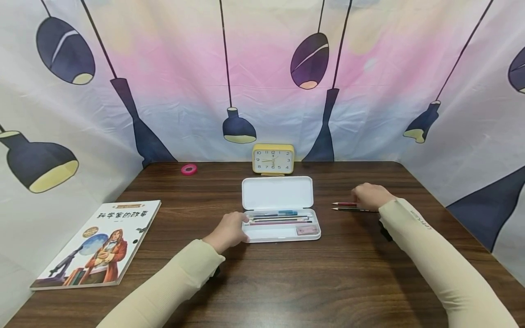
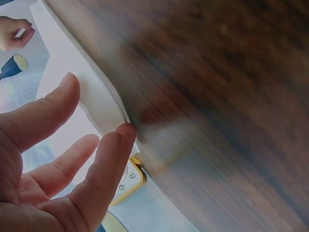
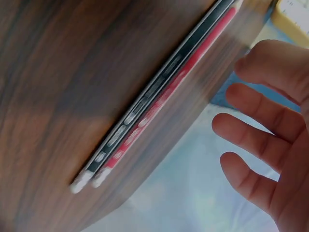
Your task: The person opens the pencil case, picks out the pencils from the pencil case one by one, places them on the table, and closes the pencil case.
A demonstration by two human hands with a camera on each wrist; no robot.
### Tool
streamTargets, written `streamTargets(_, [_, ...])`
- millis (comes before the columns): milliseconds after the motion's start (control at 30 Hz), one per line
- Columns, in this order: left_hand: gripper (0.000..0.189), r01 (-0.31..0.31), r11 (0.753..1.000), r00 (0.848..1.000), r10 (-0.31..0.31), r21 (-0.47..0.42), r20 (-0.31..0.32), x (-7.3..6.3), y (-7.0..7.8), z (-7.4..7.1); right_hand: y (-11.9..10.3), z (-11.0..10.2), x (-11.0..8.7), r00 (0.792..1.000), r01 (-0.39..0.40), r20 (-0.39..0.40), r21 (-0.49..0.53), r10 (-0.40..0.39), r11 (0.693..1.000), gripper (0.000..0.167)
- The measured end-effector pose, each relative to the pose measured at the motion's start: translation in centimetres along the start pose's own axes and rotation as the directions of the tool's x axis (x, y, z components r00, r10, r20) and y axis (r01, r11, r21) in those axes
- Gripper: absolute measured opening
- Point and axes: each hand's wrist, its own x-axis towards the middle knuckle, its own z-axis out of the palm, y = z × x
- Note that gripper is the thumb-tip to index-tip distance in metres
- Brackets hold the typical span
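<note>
My left hand (image 1: 227, 232) is at the left end of a white pencil case (image 1: 268, 236), whose lid stands raised at the back. In the left wrist view its fairly straight fingers (image 2: 108, 154) meet the white case (image 2: 104, 94). Inside the case lie several pencils (image 1: 279, 222), a blue-capped pen (image 1: 288, 212) and a pink eraser (image 1: 306, 230). My right hand (image 1: 373, 197) hovers over a red pencil (image 3: 164, 99) and a black pencil (image 3: 149, 92) lying side by side. Its fingers (image 3: 251, 137) are loosely bent and apart from both pencils.
Behind the case stands a yellow clock (image 1: 273, 159). A pink ring-shaped roll (image 1: 189, 169) lies at the table's back left. An illustrated book (image 1: 98, 246) rests along the left edge of the wooden table (image 1: 287, 287). A printed curtain (image 1: 184, 59) hangs close around the back and sides.
</note>
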Motion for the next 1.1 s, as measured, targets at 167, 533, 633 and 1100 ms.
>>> streamTargets(167, [0.046,0.003,1.0,1.0,-0.003,-0.007,0.001,0.0,0.0,0.0,-1.4,-0.3,0.6,0.998,0.053,-0.021,-0.006,-0.053,0.999,0.008])
streamTargets(533, [0.045,0.008,1.0,1.0,-0.008,-0.001,0.009,0.1,0.0,0.0,-3.6,-0.1,2.1,0.984,0.153,-0.079,-0.068,-0.158,0.986,0.011])
streamTargets(633, [0.045,0.005,1.0,1.0,-0.005,0.0,0.009,0.1,-0.1,0.1,-4.1,-0.1,2.2,0.984,0.157,-0.069,-0.061,-0.161,0.986,0.009])
streamTargets(1100, [0.045,0.006,1.0,1.0,-0.006,-0.005,0.008,0.0,0.0,0.0,-6.6,0.0,3.3,0.965,0.24,-0.085,-0.079,-0.246,0.968,0.012])
